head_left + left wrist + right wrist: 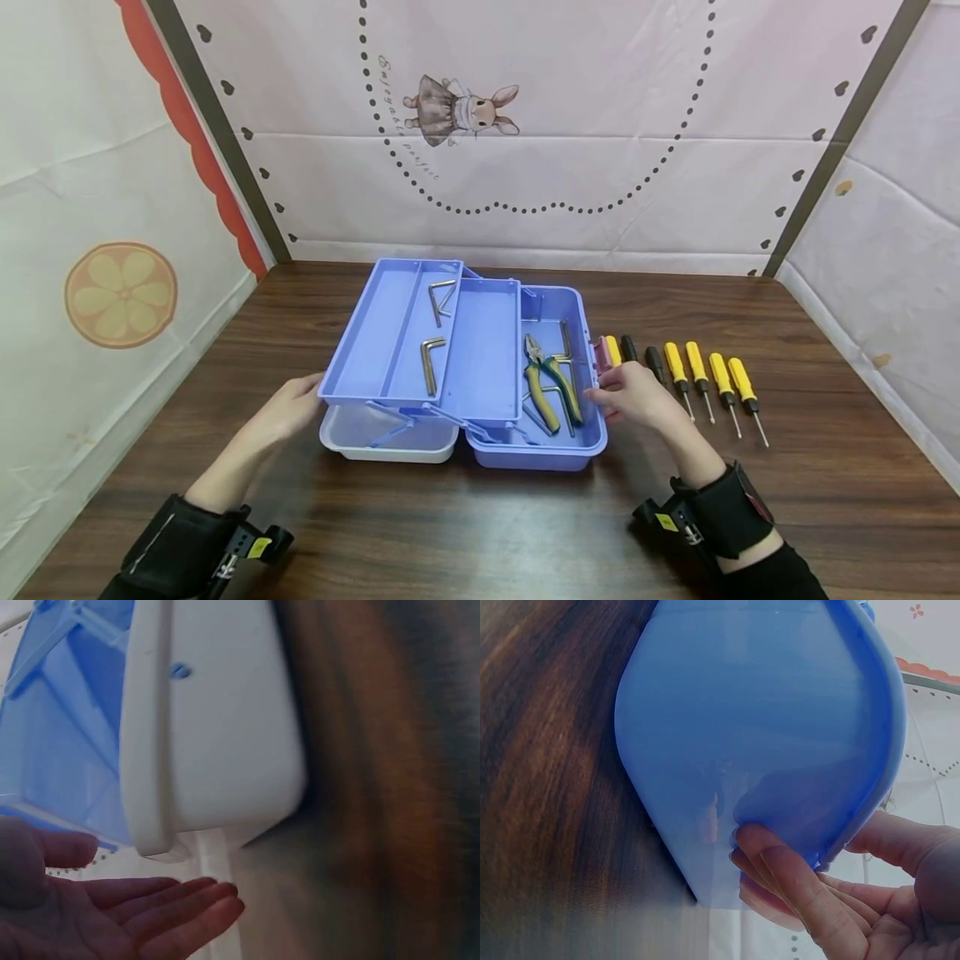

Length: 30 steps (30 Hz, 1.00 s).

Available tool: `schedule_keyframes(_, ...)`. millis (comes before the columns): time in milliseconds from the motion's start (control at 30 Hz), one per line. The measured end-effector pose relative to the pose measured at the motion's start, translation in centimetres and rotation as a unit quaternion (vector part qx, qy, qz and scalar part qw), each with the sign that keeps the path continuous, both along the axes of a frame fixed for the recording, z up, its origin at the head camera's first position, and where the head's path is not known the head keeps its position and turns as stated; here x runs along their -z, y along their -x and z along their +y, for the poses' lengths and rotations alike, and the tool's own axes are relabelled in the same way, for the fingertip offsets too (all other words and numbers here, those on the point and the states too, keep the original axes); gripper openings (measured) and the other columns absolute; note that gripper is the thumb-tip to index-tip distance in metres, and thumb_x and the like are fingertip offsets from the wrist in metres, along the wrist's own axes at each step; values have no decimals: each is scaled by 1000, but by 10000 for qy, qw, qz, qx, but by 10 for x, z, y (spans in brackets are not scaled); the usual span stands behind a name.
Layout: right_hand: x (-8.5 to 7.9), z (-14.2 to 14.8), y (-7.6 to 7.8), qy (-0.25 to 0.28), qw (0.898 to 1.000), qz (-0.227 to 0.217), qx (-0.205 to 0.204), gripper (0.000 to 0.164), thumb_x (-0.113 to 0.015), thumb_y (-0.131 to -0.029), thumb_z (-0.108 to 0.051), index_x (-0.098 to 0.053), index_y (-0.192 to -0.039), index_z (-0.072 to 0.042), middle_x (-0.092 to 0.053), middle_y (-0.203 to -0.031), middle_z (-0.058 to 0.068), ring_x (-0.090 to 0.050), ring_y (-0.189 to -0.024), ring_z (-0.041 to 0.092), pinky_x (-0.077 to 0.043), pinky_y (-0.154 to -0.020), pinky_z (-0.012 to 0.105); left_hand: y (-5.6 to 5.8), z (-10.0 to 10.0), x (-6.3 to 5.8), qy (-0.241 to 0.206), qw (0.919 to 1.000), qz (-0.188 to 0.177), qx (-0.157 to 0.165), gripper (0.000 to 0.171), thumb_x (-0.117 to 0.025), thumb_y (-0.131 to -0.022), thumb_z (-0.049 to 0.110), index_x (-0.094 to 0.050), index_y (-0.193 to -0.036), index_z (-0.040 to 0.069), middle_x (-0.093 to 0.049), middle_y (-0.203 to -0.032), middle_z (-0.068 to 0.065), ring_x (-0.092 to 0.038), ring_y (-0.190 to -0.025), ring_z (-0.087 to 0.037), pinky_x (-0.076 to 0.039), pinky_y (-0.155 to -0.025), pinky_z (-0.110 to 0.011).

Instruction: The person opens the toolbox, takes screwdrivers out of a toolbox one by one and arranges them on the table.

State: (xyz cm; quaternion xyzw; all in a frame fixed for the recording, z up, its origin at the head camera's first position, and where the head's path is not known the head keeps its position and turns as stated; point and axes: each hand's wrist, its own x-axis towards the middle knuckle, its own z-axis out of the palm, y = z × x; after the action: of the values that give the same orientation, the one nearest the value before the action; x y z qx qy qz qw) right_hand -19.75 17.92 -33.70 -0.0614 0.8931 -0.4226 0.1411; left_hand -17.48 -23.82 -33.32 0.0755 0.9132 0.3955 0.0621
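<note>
A blue plastic toolbox (525, 457) stands unfolded, its stepped trays (480, 350) spread leftward over a whitish translucent lid (420, 446). My right hand (637, 396) grips the box's right wall, thumb at the rim and fingers against the outside in the right wrist view. Beside the left end of the trays is my left hand (288, 408); its fingers look straight and thumb apart in the left wrist view, with nothing held. Green-and-yellow pliers (543, 383) lie in the base among several hex keys (566, 342). More hex keys (430, 367) lie in the upper tray.
Several yellow-handled screwdrivers (720, 379) and black-handled ones (654, 362) lie in a row on the wooden table (480, 533), right of the box. A pink latch (602, 354) shows at the box's right side. White printed cloth (570, 100) walls the table at back and sides.
</note>
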Motion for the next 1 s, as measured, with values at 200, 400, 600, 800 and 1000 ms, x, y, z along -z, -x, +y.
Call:
schedule_keyframes(200, 0, -1, 1, -34, 10000, -8, 56, 33, -60, -85, -13, -56, -105, 12, -61, -90, 20, -61, -67, 19, -52, -60, 33, -8, -2, 8, 149, 9993, -242, 222, 36, -48, -91, 17, -51, -110, -13, -55, -74, -10, -49, -60, -17, -43, -51, -29)
schedule_keyframes(400, 2, -1, 2, -34, 10000, -12, 53, 32, -60, -84, -13, -57, -104, 12, -61, -89, 19, -61, -66, 19, -52, -60, 33, -14, 3, 8, 329, 9994, -71, 66, 23, -53, -83, 1, -54, -97, -17, -60, -71, -12, -53, -57, -17, -47, -49, -31)
schedule_keyframes(600, 2, 0, 0, -33, 10000, -5, 46, 30, -60, -84, -12, -57, -102, 12, -62, -86, 18, -61, -65, 19, -52, -61, 35, -16, 5, 2, 605, 9981, 44, -113, 20, -51, -82, -2, -55, -92, -19, -61, -71, -17, -57, -55, -20, -49, -49, -32)
schedule_keyframes(800, 3, 0, 0, -38, 10000, 12, 1, 29, -60, -84, -12, -58, -101, 12, -62, -85, 17, -61, -65, 19, -52, -60, 35, -16, 4, -11, 742, 9969, 128, -209, 30, -50, -83, 2, -53, -102, -20, -61, -88, -27, -60, -72, -26, -50, -57, -32)
schedule_keyframes(1000, 2, 0, 0, -51, 10000, 48, -27, 30, -60, -84, -12, -58, -102, 12, -62, -85, 17, -61, -65, 18, -52, -60, 34, -19, 8, -37, 780, 9939, 729, -288, 33, -53, -83, 8, -55, -105, -16, -61, -93, -26, -60, -84, -33, -48, -66, -39)
